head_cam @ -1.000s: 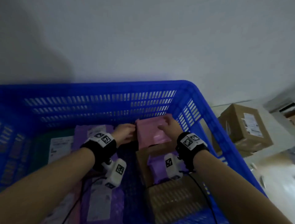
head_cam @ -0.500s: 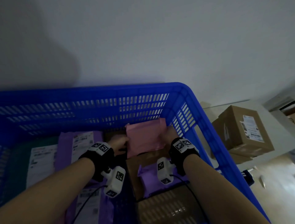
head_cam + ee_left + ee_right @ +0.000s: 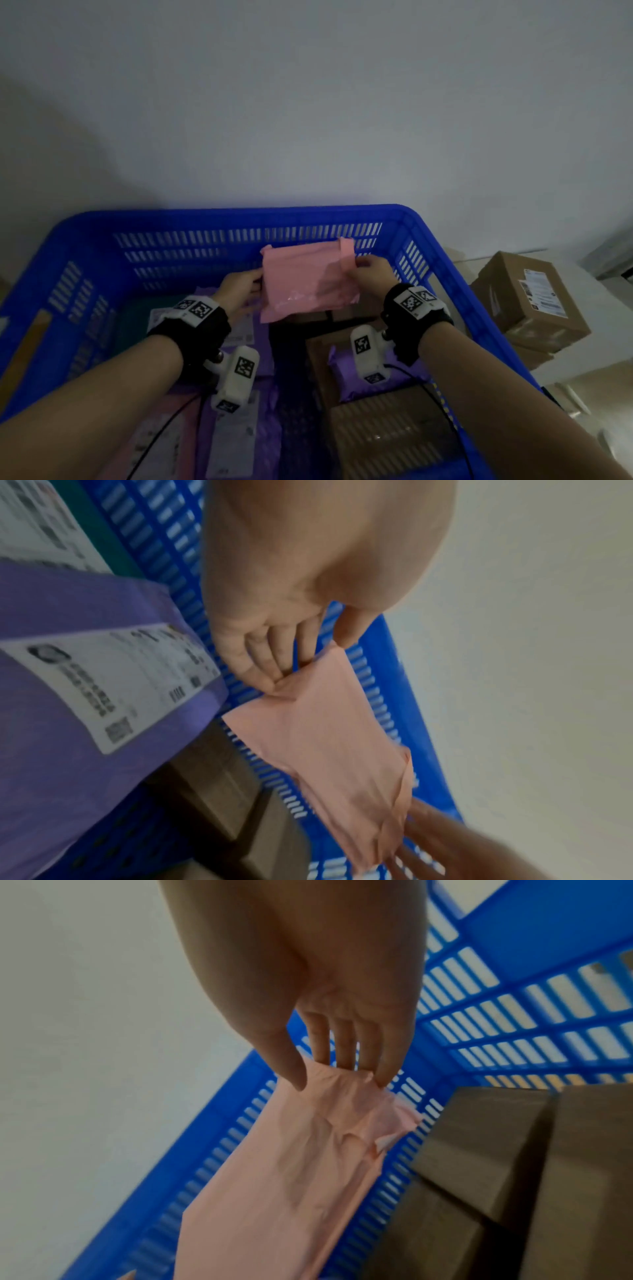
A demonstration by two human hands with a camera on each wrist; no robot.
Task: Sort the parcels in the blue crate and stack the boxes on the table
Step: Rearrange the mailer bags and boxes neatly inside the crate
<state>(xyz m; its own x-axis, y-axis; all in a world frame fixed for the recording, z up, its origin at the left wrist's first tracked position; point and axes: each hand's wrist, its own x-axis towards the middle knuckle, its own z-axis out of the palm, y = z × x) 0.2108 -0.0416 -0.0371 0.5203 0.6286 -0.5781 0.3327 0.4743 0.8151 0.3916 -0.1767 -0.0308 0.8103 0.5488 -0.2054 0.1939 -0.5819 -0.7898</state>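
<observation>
Both our hands pinch one pink parcel (image 3: 306, 279) between them, left hand (image 3: 239, 286) on its left edge, right hand (image 3: 371, 274) on its right, above the blue crate (image 3: 239, 219); cardboard boxes (image 3: 529, 301) sit on the worktop (image 3: 582, 363) beyond our right hand.

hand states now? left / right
Left hand: pinching the left edge of the pink mailer.
Right hand: pinching the mailer's right edge.
</observation>
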